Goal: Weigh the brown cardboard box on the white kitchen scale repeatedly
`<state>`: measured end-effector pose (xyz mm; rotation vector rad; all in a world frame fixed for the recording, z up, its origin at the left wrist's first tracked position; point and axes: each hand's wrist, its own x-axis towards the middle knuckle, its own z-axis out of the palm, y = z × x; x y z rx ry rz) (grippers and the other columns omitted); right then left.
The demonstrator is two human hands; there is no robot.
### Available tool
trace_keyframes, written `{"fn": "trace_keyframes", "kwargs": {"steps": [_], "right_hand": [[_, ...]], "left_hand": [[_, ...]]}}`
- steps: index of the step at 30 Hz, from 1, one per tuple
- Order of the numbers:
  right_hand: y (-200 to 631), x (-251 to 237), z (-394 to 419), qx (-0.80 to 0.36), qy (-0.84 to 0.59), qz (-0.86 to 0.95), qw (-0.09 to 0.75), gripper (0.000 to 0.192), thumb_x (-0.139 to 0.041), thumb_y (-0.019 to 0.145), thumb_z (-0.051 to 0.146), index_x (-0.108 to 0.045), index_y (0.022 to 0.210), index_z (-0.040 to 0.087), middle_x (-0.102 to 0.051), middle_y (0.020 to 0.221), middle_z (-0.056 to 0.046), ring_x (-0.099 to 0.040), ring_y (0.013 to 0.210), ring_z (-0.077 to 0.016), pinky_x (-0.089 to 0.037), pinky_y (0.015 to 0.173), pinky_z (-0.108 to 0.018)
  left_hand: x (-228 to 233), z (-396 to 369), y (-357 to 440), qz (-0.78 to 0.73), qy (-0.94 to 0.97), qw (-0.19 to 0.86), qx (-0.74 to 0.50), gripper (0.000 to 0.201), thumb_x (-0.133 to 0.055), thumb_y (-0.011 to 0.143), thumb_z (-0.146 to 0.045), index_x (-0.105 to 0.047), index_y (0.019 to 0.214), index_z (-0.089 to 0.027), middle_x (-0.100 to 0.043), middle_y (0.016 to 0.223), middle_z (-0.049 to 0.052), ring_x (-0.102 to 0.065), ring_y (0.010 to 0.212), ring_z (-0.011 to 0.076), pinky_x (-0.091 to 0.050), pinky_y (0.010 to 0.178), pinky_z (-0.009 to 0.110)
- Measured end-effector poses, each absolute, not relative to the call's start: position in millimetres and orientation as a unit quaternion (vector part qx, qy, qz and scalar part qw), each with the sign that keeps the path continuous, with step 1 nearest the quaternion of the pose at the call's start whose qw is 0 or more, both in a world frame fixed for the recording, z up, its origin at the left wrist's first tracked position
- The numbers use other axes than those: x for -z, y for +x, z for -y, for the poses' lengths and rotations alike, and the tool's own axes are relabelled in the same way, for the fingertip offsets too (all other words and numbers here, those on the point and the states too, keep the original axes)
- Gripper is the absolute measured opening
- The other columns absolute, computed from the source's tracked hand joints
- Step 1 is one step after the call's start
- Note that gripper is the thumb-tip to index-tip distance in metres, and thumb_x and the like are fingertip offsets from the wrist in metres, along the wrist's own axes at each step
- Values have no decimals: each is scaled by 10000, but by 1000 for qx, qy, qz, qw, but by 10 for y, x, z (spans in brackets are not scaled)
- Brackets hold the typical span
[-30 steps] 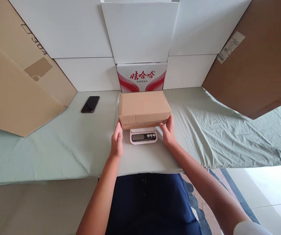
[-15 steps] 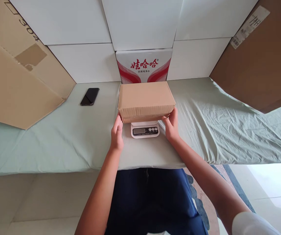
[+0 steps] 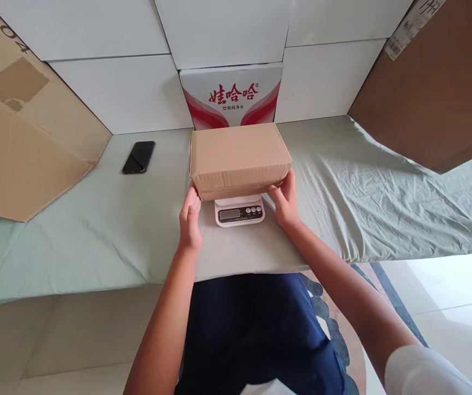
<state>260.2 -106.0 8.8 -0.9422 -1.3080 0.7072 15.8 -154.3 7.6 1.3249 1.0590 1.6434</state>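
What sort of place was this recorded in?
Most likely a makeshift indoor workspace: a cloth-draped table, a large cardboard piece marked 304 standing at the left, and a white digital scale partly hidden by a closed cardboard box.

Box [image 3: 239, 148]: matt cardboard, front ribbed. Scale [image 3: 240, 220], six o'clock of it: smooth, apparently plastic. Phone [image 3: 138, 157], nine o'clock: glossy. Cloth [image 3: 334, 203], four o'clock: matt, creased.

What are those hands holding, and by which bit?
The cardboard box: left hand at its lower front-left corner, right hand at its lower front-right corner. Whether the scale also supports it is hidden.
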Motion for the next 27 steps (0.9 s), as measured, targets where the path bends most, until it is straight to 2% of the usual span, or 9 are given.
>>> {"fn": "trace_keyframes", "kwargs": {"steps": [5,12,27], "right_hand": [[2640,-55,1042,-335,-420,559,632,504,-622,863,451,-516,1344,343,-574,1384,-49,-515,1281,-296,-437,1131,-537],[2645,-75,1034,-342,-431,541,636,460,-587,825,333,-546,1284,335,-597,1336,-34,-537,1219,-274,-453,1100,-515],[2623,-155,1040,-349,-435,523,644,374,-558,829,299,-585,1201,324,-635,1232,-22,-582,1155,-238,-508,1022,-450]], "left_hand": [[-60,1542,172,-411,496,393,-656,793,-487,909,-752,-524,1526,-254,-450,1652,119,-372,1559,323,-300,1284,482],[-86,1530,182,-406,497,400,-654,794,-486,914,-749,-475,1558,-285,-396,1684,88,-311,1587,305,-267,1299,471],[-95,1510,173,-412,517,384,-645,805,-500,920,-731,-479,1557,-240,-411,1676,111,-331,1582,309,-274,1302,465]]}}
